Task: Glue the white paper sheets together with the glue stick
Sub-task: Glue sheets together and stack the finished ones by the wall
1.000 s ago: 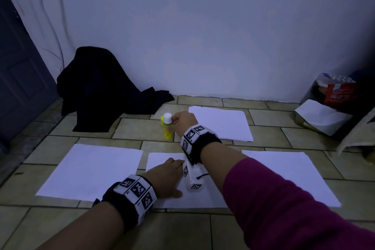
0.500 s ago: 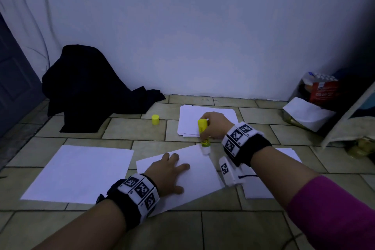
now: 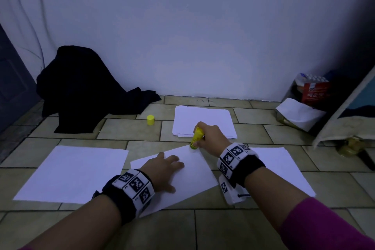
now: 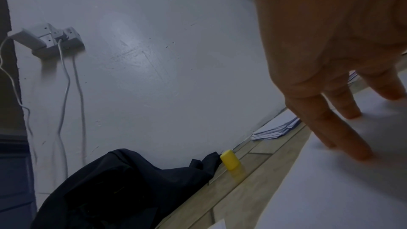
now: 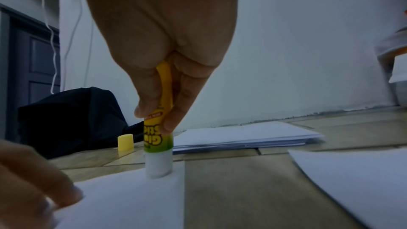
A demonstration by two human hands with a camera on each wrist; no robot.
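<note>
Glue stick [image 5: 157, 138], cap [image 3: 150, 120] now off, tip newly down on centre sheet [image 3: 194, 176] corner; right hand [image 3: 210, 138] fingers clamped round it, left hand [image 3: 162, 170] fingers spread flat, pinning. Gluing begins.

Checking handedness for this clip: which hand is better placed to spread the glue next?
Right. The right hand grips the glue stick, tip down on the sheet's far corner; the left hand lies flat, holding it.
</note>
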